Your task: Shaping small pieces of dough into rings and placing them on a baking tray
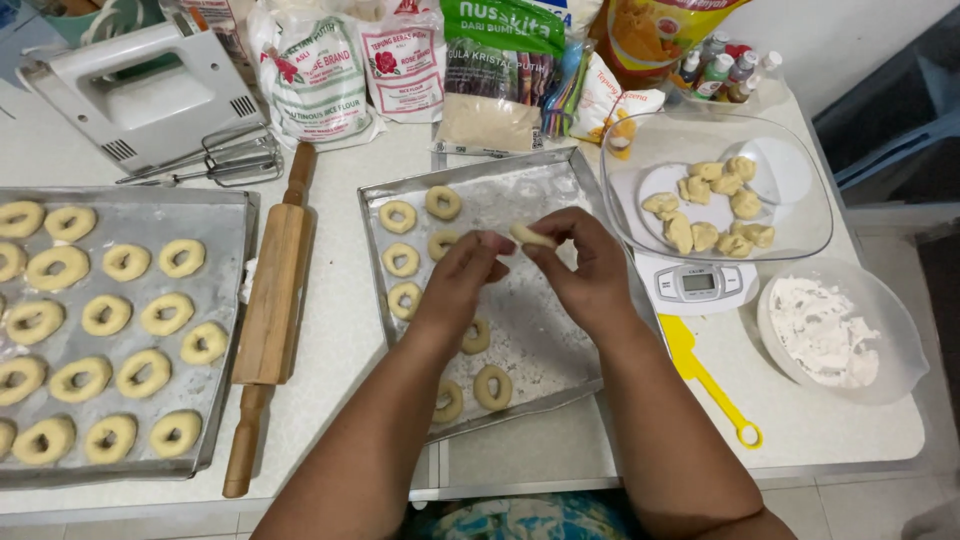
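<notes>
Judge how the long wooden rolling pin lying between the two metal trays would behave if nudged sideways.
The long wooden rolling pin is a round cylinder, so it would probably roll rather than slide. It looks solid, likely stiff and fairly heavy. The tray of dough rings close beside it would probably stop it quickly.

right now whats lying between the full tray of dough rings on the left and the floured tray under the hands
In the head view, a wooden rolling pin lies lengthwise on the counter between the full tray and the floured tray.

— What sort of place is this?
— A home kitchen set up for baking: white counter [380, 170], hand mixer [140, 95], rolling pin [272, 300], flour bags [320, 75], a digital kitchen scale [697, 284], and baking trays [225, 215] of ring-shaped dough.
</notes>
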